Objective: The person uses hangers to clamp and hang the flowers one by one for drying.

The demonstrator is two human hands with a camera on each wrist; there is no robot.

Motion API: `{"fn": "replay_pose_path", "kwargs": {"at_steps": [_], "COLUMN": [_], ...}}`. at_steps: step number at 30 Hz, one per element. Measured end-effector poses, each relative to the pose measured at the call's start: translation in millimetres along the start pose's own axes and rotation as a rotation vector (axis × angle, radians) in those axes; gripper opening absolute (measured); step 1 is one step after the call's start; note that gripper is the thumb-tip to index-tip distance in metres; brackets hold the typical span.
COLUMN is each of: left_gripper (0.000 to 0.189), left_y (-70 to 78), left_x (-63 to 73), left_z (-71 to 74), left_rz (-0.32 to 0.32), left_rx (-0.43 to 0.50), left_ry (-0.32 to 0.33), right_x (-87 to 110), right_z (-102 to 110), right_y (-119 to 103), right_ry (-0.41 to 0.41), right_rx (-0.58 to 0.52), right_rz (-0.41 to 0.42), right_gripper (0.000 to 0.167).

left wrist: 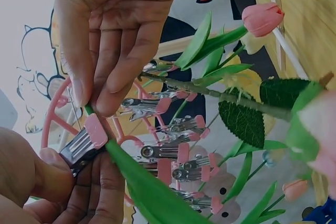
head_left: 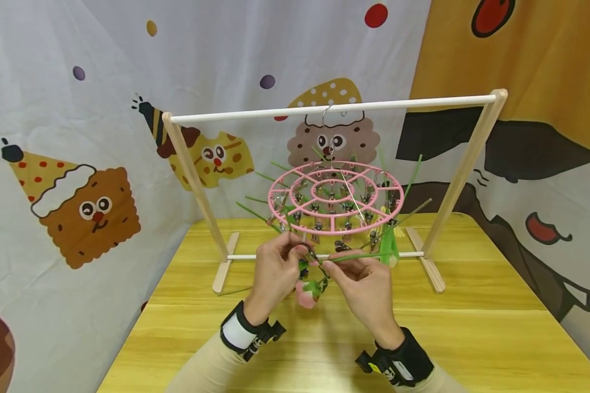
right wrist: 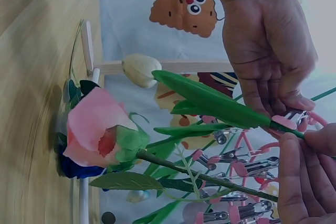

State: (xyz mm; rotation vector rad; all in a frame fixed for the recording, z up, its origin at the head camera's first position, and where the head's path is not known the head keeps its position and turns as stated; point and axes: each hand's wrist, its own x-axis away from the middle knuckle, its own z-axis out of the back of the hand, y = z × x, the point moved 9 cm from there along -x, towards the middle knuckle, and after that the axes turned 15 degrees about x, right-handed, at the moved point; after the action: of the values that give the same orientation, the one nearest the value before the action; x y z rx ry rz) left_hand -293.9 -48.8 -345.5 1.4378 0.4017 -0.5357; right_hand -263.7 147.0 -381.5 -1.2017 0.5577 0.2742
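My left hand [head_left: 277, 265] pinches a metal clip [left wrist: 84, 142] with pink tips between thumb and fingers, just below the front rim of a round pink clip hanger [head_left: 332, 232]. The clip's pink tips sit on the green stem of an artificial white tulip [right wrist: 142, 71]. My right hand [head_left: 366, 284] pinches that stem beside the clip, and the bare stem end points right in the head view. The tulip's head is hidden there behind my left hand. Close under my hands hangs an artificial pink rose [head_left: 307, 295], with leaves on its stem.
The hanger hooks onto the white rod [head_left: 255, 114] of a wooden stand [head_left: 196, 191] on the wood-grain table [head_left: 314, 349]. Several clips around the hanger hold other artificial flowers, including a pink tulip [left wrist: 262, 19]. A blue flower [right wrist: 76, 163] hangs behind the rose. A printed curtain [head_left: 128, 65] stands behind.
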Motion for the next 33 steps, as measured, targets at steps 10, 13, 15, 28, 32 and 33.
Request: {"fn": "replay_pose_path", "kwargs": {"at_steps": [10, 13, 15, 28, 32, 33], "left_gripper": [0.013, 0.013, 0.017, 0.032, 0.033, 0.033], "left_y": [-6.6, -8.6, -9.9, -10.6, -10.0, -9.9], "left_x": [2.7, 3.2, 3.4, 6.0, 3.4, 2.8], "left_z": [-2.4, -3.1, -3.4, -1.7, 2.8, 4.2], "left_rz": [0.044, 0.056, 0.069, 0.026, 0.009, 0.005], "left_rx": [0.06, 0.105, 0.139, 0.073, 0.07, 0.066], "left_ry": [-0.06, -0.095, -0.113, -0.157, -0.142, -0.139], "right_x": [0.8, 0.0, -0.3, 1.6, 5.2, 6.5], "right_z": [0, 0, -1, -2, -1, -1], "right_y": [0, 1, 1, -2, -2, -1], "right_ry": [0.004, -0.009, -0.02, -0.045, -0.043, -0.046], "right_rx": [0.014, 0.002, -0.001, 0.035, 0.059, 0.063], "right_rz": [-0.009, -0.011, -0.004, 0.09, 0.118, 0.119], "right_gripper": [0.013, 0.014, 0.014, 0.02, 0.026, 0.027]}}
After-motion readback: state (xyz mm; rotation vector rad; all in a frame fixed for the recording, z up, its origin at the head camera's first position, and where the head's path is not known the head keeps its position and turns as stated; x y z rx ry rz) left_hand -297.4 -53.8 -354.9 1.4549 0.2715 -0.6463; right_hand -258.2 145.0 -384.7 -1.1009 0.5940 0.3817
